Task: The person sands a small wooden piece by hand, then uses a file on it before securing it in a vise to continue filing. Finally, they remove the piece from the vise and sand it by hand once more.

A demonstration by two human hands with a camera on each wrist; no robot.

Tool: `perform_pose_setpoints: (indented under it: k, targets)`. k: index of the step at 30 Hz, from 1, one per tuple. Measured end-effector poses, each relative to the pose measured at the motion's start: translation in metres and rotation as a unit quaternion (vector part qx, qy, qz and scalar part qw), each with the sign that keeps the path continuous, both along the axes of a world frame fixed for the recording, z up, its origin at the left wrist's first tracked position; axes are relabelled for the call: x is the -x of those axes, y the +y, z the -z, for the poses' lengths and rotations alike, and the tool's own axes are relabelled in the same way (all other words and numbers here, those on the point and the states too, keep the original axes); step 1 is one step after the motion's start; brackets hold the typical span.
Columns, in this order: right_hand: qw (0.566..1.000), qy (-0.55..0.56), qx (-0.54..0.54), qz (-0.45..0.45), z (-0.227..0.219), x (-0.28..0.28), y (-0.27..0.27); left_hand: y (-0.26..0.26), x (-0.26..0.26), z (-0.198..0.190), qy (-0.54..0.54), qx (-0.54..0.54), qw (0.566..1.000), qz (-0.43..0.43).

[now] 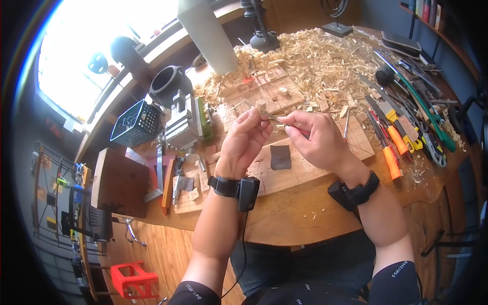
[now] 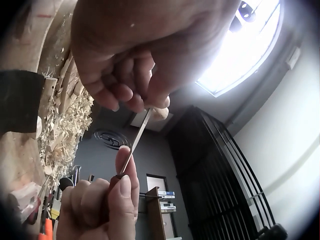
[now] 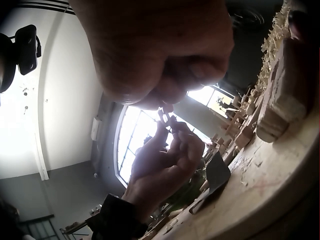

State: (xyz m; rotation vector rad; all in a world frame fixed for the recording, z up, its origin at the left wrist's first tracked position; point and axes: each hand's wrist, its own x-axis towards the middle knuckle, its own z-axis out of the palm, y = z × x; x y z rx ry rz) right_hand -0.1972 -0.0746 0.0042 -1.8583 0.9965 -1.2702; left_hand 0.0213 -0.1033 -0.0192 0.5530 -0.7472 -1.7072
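My left hand [image 1: 243, 140] pinches a small pale wooden piece [image 1: 261, 105] between thumb and fingers, above the work board. In the right hand [image 1: 319, 140] is a thin, flat metal tool [image 2: 136, 140], its dark end gripped between thumb and fingers. The index finger extends along the tool's shaft in the left wrist view. The tool's far end meets the wooden piece at the left fingertips, and the fingers hide part of the piece. Below the hands, a dark square of sandpaper [image 1: 280, 157] lies on the wooden board [image 1: 310, 165].
Wood shavings [image 1: 315, 56] heap across the back of the table. Knives, saws and other tools, some orange-handled [image 1: 390, 160], lie at the right. A metal vise [image 1: 181, 122], a black crate [image 1: 136, 122] and a wooden box [image 1: 119, 183] stand at the left.
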Motion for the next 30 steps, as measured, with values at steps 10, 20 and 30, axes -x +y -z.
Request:
perform_pose_setpoints:
  k: [10, 20, 30]
  targets:
    - [0.998, 0.057, 0.021, 0.019, -0.009, 0.004, 0.003, 0.003, -0.003, -0.007, 0.024, -0.018, 0.999, -0.016]
    - [1.000, 0.024, -0.011, -0.013, -0.005, 0.004, -0.001, -0.002, 0.003, 0.001, -0.005, -0.006, 1.000, -0.006]
    - [0.998, 0.031, -0.050, -0.018, -0.006, 0.004, -0.001, 0.002, 0.001, -0.004, 0.009, -0.016, 0.999, -0.030]
